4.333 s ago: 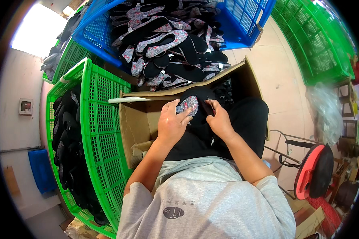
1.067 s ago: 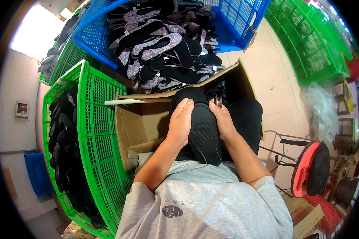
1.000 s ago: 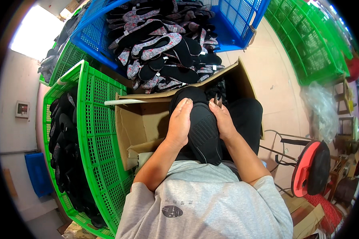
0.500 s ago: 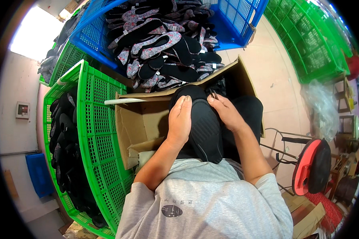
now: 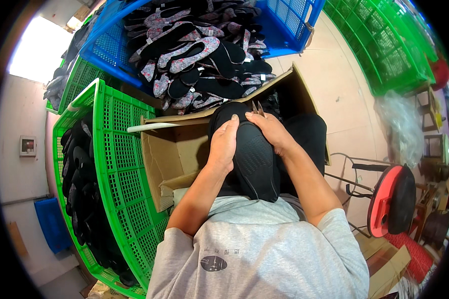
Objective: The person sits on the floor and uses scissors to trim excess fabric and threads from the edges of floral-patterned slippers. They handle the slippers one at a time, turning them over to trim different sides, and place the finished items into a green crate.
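Note:
A black slipper (image 5: 256,157) lies sole up along my lap, its patterned sole facing me and one rounded end near my shirt. My left hand (image 5: 223,145) is closed on its left edge, with the thumb near the far end of the sole. My right hand (image 5: 271,132) grips the opposite edge, its thumb pressing close to the left thumb. A small pair of thread snips (image 5: 258,108) is tucked in the right hand, two pointed metal blades sticking out beyond the fingers. The slipper's underside and most fingertips are hidden.
An open cardboard box (image 5: 159,164) stands around my knees, with a white tube (image 5: 152,127) across its rim. Beyond it, a blue crate (image 5: 105,55) holds floral-lined slippers. A green crate (image 5: 127,174) of black slippers is at left. A red-and-black round seat (image 5: 384,202) stands at right.
My right hand has shifted left along the slipper's far end, nearer the left thumb. The snips' blades now stand out more clearly. The left hand keeps its hold.

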`<state>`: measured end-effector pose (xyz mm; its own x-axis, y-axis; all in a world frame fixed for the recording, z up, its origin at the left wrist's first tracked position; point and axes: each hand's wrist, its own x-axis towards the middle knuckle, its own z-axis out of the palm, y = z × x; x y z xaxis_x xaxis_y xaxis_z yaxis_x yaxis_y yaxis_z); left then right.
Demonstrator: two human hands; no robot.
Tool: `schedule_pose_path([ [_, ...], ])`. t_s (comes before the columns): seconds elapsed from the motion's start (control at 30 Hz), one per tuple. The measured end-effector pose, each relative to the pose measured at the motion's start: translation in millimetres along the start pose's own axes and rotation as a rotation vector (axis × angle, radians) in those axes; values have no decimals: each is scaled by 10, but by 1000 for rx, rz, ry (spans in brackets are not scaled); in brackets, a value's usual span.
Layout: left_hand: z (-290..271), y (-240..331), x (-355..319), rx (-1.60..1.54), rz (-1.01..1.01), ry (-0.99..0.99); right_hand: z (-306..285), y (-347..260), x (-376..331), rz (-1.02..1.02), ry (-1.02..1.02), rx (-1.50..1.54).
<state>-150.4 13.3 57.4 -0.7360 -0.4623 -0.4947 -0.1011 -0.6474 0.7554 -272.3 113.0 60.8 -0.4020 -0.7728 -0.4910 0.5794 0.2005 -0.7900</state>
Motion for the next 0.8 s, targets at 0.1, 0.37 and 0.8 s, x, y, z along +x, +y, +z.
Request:
schedule_pose_path([
  [0.1,13,-54,19,-93,-1,59,0,17,-22,28,7,52],
  [0.37,-14,-325,-107,513,492,256,-82,153,34,-67,148,66],
  [0.8,-86,-438,-21,-42,140,169,-80,419,-82,-99,192,207],
])
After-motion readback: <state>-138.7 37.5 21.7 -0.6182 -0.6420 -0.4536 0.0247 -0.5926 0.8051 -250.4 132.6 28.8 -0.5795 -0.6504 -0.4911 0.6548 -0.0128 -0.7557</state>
